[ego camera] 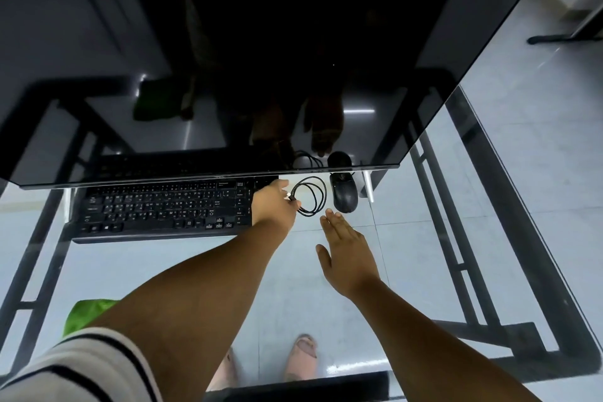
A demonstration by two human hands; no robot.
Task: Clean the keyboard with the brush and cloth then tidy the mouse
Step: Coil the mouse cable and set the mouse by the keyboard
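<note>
Your left hand (274, 202) pinches the coiled cable's (310, 196) plug, centre frame; right hand (347, 254) spread flat below the mouse (343, 194). Keyboard (163, 209) sits left. Let go carelessly and the coil likely springs loose.

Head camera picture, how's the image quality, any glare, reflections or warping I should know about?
Head view: the dark monitor acts as a mirror, reflecting the hands, coiled cable and mouse; small bright glints streak its lower screen; wide-angle lens bows the monitor's edges and desk frame; the glass desk shows the floor through it; keyboard legends are too soft to read.
</note>
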